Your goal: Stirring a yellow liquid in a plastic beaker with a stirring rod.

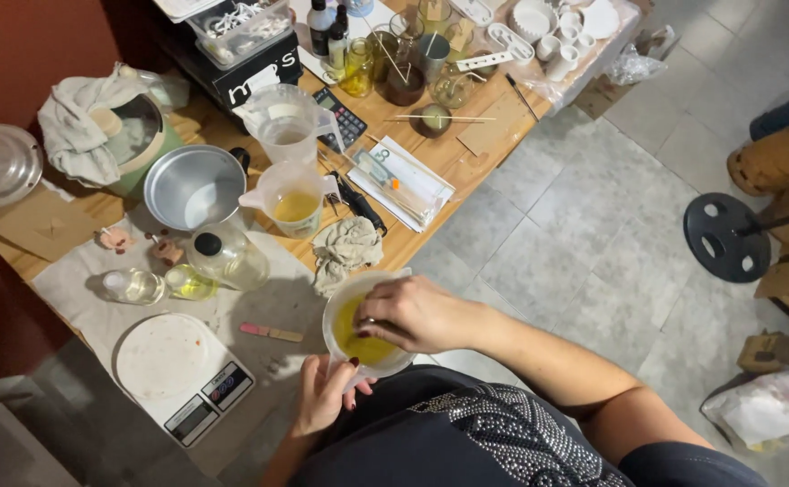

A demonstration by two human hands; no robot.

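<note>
A clear plastic measuring jug with yellow liquid in it hangs just off the table's near edge. My left hand grips its handle from below. My right hand lies over the jug's rim with fingertips pinched inside, over the liquid; whatever they hold is hidden. A crumpled cloth lies on the table just beyond the jug.
On the wooden table: a white kitchen scale, a pink stick, small glass bottles, a flask, two more jugs, a metal pot, a calculator, jars and white moulds. A stand base sits on the tiled floor.
</note>
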